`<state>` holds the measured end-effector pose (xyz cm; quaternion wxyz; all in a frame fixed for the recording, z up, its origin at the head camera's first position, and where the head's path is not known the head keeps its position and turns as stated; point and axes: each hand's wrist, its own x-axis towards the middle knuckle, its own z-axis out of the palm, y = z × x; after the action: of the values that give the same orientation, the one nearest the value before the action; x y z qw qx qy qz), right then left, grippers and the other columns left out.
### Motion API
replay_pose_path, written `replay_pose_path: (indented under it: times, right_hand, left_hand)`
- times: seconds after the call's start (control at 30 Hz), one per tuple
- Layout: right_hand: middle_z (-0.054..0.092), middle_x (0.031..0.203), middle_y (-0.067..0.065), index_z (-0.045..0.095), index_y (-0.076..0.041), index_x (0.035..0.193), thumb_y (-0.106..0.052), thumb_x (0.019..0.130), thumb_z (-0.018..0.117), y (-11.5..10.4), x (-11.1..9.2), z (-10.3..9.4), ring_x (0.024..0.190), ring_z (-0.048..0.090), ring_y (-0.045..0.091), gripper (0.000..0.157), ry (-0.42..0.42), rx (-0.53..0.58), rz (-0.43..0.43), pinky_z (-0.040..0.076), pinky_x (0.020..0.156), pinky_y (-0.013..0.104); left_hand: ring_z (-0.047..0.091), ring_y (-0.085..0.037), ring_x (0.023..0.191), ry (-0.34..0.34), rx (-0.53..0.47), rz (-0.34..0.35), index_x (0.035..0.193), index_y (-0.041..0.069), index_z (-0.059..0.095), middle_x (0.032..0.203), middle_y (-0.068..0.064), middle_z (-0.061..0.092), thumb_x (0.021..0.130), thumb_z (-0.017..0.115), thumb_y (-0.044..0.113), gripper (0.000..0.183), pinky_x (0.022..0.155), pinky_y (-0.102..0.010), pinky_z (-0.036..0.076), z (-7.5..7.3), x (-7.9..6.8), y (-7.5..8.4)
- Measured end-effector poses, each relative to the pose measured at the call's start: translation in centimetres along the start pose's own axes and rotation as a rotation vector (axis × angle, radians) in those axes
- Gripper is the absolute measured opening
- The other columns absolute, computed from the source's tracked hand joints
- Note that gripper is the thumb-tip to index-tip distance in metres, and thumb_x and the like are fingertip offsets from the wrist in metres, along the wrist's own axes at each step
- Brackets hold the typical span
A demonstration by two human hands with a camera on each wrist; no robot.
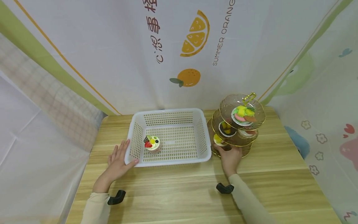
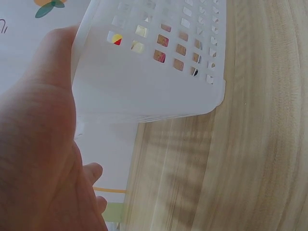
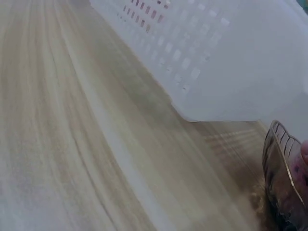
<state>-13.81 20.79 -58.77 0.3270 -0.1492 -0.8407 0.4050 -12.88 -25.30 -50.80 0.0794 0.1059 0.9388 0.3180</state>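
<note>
My left hand (image 1: 118, 163) rests at the front-left corner of a white plastic basket (image 1: 167, 161). Its thumb lies on the rim, and the other fingers extend along the outer left side. Inside the basket, toward the left, stands a cupcake (image 1: 152, 145) with fruit on cream. My right hand (image 1: 231, 159) reaches into the lowest tier of a three-tier amber stand (image 1: 227, 105) with gold rims. Its thumb and fingers hold a yellow-topped cupcake (image 1: 219, 140) there; the fingers are partly hidden by the tier above.
A fruit-topped cupcake (image 1: 242, 115) sits on the stand's top tier, below its gold handle (image 1: 249, 98). The middle tier bears a dark cupcake (image 1: 227, 128) and a pale one (image 1: 247, 133). All stand on a wooden table (image 1: 179, 193) before a printed curtain (image 1: 126, 77).
</note>
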Motion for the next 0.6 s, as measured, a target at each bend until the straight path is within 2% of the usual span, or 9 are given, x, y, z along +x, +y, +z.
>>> replay_pose_path:
  times: [0.23,0.4,0.6]
  right_hand:
    - [0.071,0.108,0.017,0.075,0.000,0.109,-0.029,0.065,0.099,0.1,-0.1,0.0,0.108,0.053,0.045,0.057,-0.016,-0.014,0.005,0.038,0.096,0.053]
    - [0.071,0.106,0.018,0.075,0.001,0.106,-0.029,0.067,0.098,0.0,-0.3,-0.4,0.103,0.053,0.045,0.055,-0.031,-0.024,-0.004,0.039,0.091,0.052]
    - [0.070,0.105,0.019,0.074,0.001,0.103,-0.022,0.066,0.099,0.2,-0.5,-1.0,0.101,0.056,0.044,0.050,-0.017,0.045,-0.041,0.039,0.091,0.053]
  left_hand:
    - [-0.008,-0.057,0.144,-0.001,-0.003,-0.005,0.164,0.017,0.003,0.165,-0.029,0.001,0.093,0.069,0.045,0.101,0.101,-0.079,-0.005,0.1,0.0,0.0]
    - [-0.008,-0.058,0.143,0.022,-0.014,0.016,0.165,0.019,0.002,0.164,-0.030,0.002,0.094,0.069,0.045,0.101,0.100,-0.080,-0.006,0.3,0.1,-0.4]
    - [-0.009,-0.059,0.143,0.020,-0.015,0.014,0.165,0.020,0.002,0.164,-0.030,0.001,0.094,0.068,0.046,0.100,0.100,-0.080,-0.006,0.3,0.1,-0.5]
